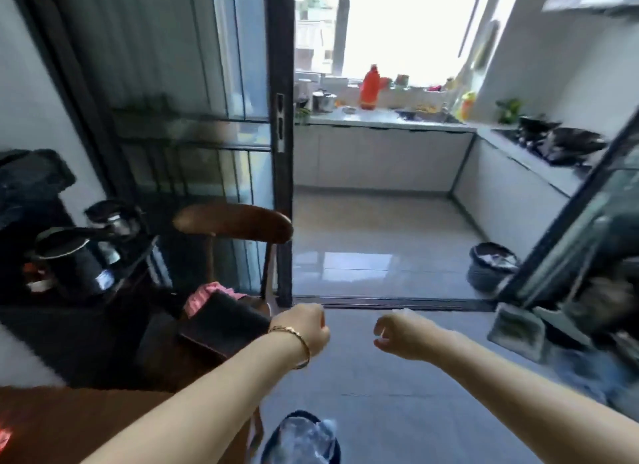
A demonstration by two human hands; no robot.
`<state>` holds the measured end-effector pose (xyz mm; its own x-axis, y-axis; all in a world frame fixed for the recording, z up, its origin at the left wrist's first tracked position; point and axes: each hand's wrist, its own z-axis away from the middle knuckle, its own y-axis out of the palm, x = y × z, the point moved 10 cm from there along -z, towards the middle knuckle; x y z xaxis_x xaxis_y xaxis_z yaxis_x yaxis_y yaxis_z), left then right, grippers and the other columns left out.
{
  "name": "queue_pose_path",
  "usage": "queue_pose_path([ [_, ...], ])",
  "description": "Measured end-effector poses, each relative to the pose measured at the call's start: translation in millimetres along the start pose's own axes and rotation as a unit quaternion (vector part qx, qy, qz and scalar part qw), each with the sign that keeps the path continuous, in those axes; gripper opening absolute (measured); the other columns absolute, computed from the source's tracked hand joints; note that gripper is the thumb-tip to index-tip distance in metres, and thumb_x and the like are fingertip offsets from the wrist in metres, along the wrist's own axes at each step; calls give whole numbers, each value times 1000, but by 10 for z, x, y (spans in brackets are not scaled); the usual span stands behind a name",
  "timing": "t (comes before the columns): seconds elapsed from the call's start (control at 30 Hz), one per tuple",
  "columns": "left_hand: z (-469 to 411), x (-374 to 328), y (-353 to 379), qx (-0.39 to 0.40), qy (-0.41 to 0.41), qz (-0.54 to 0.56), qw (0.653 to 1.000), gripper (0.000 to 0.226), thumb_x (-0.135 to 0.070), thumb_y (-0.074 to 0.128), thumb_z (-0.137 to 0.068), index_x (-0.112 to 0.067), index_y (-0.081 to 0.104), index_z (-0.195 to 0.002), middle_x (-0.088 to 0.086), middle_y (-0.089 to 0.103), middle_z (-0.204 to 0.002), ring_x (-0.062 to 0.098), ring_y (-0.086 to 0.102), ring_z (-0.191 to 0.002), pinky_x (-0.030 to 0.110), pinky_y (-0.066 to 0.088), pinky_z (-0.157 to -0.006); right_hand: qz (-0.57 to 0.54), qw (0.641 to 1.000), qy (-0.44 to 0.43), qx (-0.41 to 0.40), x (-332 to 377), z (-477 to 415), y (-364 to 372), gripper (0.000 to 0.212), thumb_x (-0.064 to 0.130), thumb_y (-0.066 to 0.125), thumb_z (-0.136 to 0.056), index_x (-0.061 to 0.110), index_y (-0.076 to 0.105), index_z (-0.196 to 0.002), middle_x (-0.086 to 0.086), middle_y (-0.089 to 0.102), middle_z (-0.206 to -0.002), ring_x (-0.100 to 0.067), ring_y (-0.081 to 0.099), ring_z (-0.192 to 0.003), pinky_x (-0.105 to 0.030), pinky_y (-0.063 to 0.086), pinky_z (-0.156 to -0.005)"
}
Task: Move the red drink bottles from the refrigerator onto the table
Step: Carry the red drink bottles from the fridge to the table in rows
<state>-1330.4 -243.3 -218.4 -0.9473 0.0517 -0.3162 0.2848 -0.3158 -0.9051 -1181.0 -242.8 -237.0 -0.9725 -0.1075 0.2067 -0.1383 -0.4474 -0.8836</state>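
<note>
A tall orange-red bottle [369, 87] stands on the far kitchen counter [387, 122] under the window. No refrigerator is in view. The corner of a brown wooden table [69, 425] lies at the bottom left. My left hand [306, 330], with a gold bracelet on the wrist, and my right hand [403, 335] are both raised in front of me over the grey floor. Their fingers are loosely curled and neither holds anything. Both are far from the bottle.
A black-framed sliding glass door [280, 152] stands open to the kitchen. A wooden chair [235, 223] carrying a black bag is at my left, beside black kettles [69, 259]. A lined bin [492, 266] and a stove with woks [567, 145] are at the right.
</note>
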Motion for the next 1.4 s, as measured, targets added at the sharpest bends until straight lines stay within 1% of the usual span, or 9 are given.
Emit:
queue_pose_path([
  [0.2, -516, -2593, 315, 2, 178, -63, 982, 27, -18, 42, -91, -13, 62, -108, 9, 64, -115, 29, 59, -105, 30, 47, -82, -50, 981, 170, -84, -2411, 1005, -621, 29, 25, 50, -88, 13, 68, -107, -3, 68, -113, -22, 60, -109, -30, 50, -88],
  [0.37, -698, -4867, 605, -12, 302, -119, 946, 27, -21, 43, -91, -14, 62, -109, 9, 63, -116, 30, 59, -108, 33, 47, -85, -61, 948, 286, -128, -4332, 1926, -1100, 27, 27, 50, -89, 14, 67, -106, -4, 66, -112, -25, 61, -106, -33, 51, -86],
  [0.53, -693, -6863, 971, -6, 400, -171, 900, 26, -20, 44, -90, -10, 63, -106, 9, 65, -113, 31, 61, -105, 35, 48, -79, -76, 906, 380, -168, -5952, 2674, -1501, 25, 25, 52, -87, 19, 66, -108, -4, 65, -118, -27, 59, -109, -30, 47, -84],
  [0.73, -810, -8537, 1340, 12, 469, -158, 869, 29, -29, 46, -90, -14, 62, -109, 6, 64, -116, 28, 60, -108, 33, 48, -83, -99, 865, 454, -191, -7435, 3158, -1855, 25, 23, 53, -89, 16, 65, -109, -7, 64, -118, -28, 60, -108, -28, 44, -79],
  [0.9, -1134, -9807, 1562, 6, 525, -147, 838, 25, -23, 47, -88, -16, 62, -106, 4, 64, -113, 27, 61, -105, 33, 50, -83, -89, 831, 509, -206, -8556, 3345, -2097, 23, 21, 52, -90, 11, 66, -107, -8, 65, -113, -27, 60, -95, -28, 40, -76],
  [1.03, -1477, -10915, 1690, -3, 568, -123, 814, 24, -23, 45, -89, -17, 60, -107, 3, 64, -114, 26, 60, -104, 32, 49, -82, -94, 794, 561, -213, -9529, 3504, -2386, 23, 24, 54, -91, 11, 64, -108, -8, 64, -113, -29, 61, -102, -31, 43, -80],
  [1.13, -1702, -11790, 1709, 3, 602, -104, 791, 25, -22, 44, -90, -19, 57, -112, 2, 62, -116, 25, 58, -106, 29, 45, -82, -105, 762, 597, -228, -10186, 3691, -2681, 24, 22, 53, -90, 11, 63, -109, -9, 63, -111, -28, 59, -93, -29, 44, -76],
  [1.23, -1886, -12623, 1719, 6, 622, -78, 779, 26, -21, 44, -90, -19, 55, -113, 2, 62, -116, 25, 59, -104, 29, 45, -80, -111, 730, 625, -252, -10805, 3882, -2925, 17, 21, 53, -89, 11, 62, -98, -10, 61, -99, -28, 54, -83, -28, 41, -70],
  [1.4, -2121, -13721, 1902, 19, 645, -41, 763, 25, -20, 43, -91, -18, 55, -114, 4, 61, -113, 24, 58, -95, 29, 46, -76, -145, 686, 640, -313, -11785, 4067, -3200, 32, 34, 53, -92, 7, 59, -108, -9, 62, -106, -29, 59, -103, -30, 44, -76],
])
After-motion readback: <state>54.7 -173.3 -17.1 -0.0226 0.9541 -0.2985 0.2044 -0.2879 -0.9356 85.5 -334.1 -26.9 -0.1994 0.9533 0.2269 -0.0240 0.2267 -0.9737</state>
